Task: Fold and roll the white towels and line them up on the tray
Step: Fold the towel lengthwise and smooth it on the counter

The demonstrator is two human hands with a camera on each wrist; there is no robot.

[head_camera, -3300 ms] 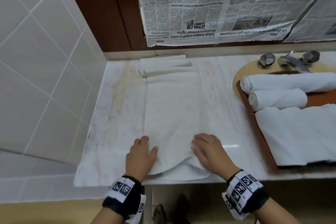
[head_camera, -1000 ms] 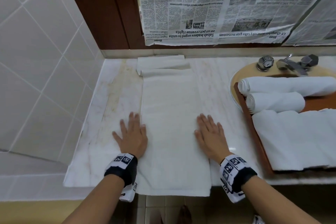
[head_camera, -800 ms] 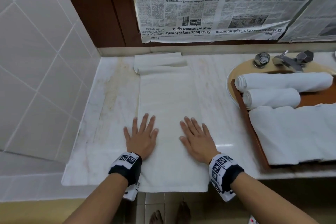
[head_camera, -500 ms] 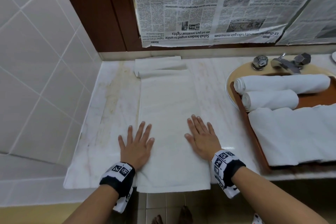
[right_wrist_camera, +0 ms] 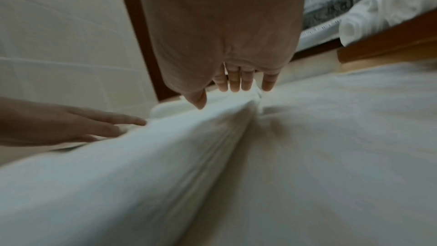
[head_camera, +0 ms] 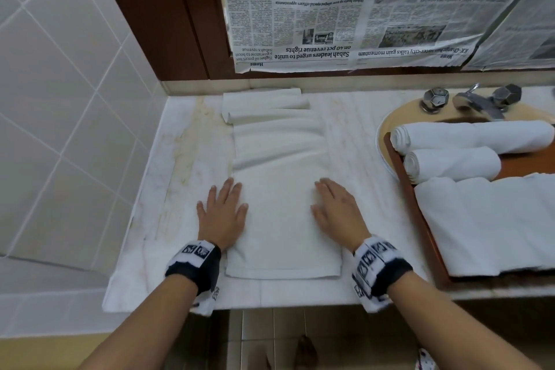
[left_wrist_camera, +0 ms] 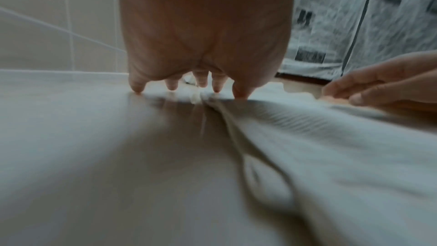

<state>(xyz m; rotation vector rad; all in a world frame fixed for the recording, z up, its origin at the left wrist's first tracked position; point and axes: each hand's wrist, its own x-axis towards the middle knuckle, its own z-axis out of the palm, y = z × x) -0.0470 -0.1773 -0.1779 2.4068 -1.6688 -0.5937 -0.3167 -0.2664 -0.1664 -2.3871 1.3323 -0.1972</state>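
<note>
**Flat hands on a folded towel, marble counter**

Far left: white tiled wall (head_camera: 60, 99). Left hand (head_camera: 222, 213) lies flat, fingers straight and slightly spread, on the left edge of the long folded towel (head_camera: 285, 219), partly on the marble counter (head_camera: 180, 189). Towel runs near to far, rippled at its far half; another folded towel (head_camera: 264, 103) sits just beyond it. Right hand (head_camera: 339, 213) rests flat on the towel's right edge, fingers straight and close together. Above, upside-down newspaper (head_camera: 330, 9): "Sabah leaders urged to unite", "on 40 pct revenue rights". Right: wooden tray (head_camera: 402, 189) holding two rolled towels (head_camera: 450, 164) and a flat folded pile (head_camera: 495, 225), taps (head_camera: 471, 99) behind.
</note>
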